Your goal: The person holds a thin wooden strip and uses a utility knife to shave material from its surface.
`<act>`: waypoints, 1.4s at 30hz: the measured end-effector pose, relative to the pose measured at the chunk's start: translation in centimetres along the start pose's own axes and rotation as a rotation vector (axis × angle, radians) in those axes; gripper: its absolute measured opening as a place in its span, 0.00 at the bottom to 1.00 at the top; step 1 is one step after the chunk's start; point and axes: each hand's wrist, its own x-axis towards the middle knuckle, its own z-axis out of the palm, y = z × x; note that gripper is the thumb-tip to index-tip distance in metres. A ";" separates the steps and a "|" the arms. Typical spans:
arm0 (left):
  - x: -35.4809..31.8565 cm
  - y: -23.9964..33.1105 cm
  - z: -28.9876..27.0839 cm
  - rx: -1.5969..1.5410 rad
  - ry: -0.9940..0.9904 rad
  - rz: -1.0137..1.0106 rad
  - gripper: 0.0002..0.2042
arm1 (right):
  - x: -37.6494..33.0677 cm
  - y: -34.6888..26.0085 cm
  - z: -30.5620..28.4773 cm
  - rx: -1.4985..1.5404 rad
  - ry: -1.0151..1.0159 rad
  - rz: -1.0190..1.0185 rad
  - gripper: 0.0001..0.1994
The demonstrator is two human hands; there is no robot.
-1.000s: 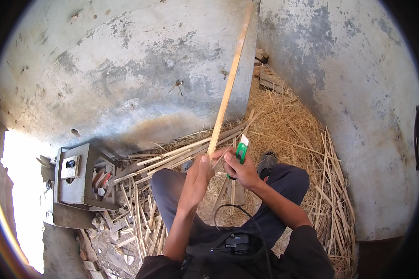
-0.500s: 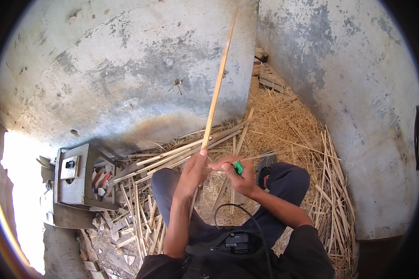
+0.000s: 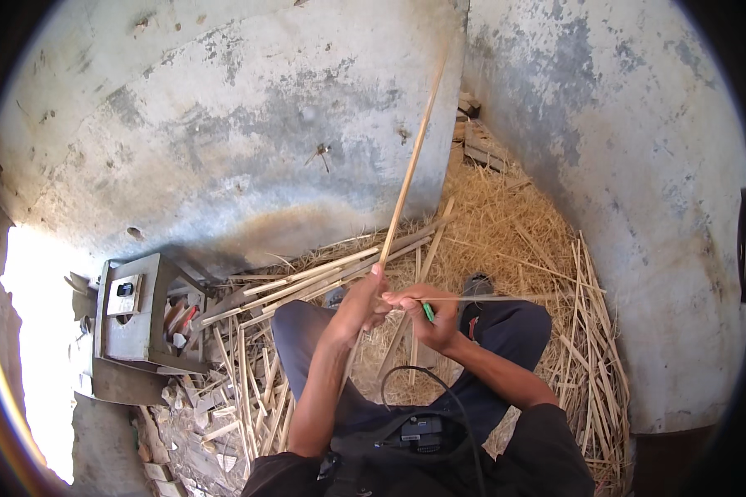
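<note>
Hands meet over the person's lap, at the picture's centre. Left hand (image 3: pixel 359 305) is closed around the lower part of a long bamboo strip (image 3: pixel 410 170), whose long axis runs up from the hands toward one o'clock, against the grey wall (image 3: pixel 224 124). Right hand (image 3: pixel 429 319), just beside at three o'clock, grips a green-handled knife (image 3: pixel 428 311) and touches a thin sliver (image 3: pixel 506 298) pointing toward three o'clock. More split strips (image 3: pixel 307 286) lie on straw (image 3: pixel 506 224) at ten o'clock.
</note>
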 end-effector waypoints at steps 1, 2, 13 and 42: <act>-0.2 0.0 0.2 -0.050 -0.073 -0.059 0.29 | 0.0 0.4 -0.2 -0.003 0.001 -0.001 0.08; -0.4 0.1 0.3 -0.100 -0.145 -0.117 0.29 | 0.0 0.7 -0.4 -0.004 0.015 0.003 0.09; 0.6 -1.6 0.4 0.246 0.056 0.186 0.26 | 0.2 -0.1 0.6 0.137 0.102 0.209 0.15; 0.2 -1.5 0.0 0.555 0.258 0.311 0.26 | 2.9 0.5 0.2 0.288 0.139 0.710 0.23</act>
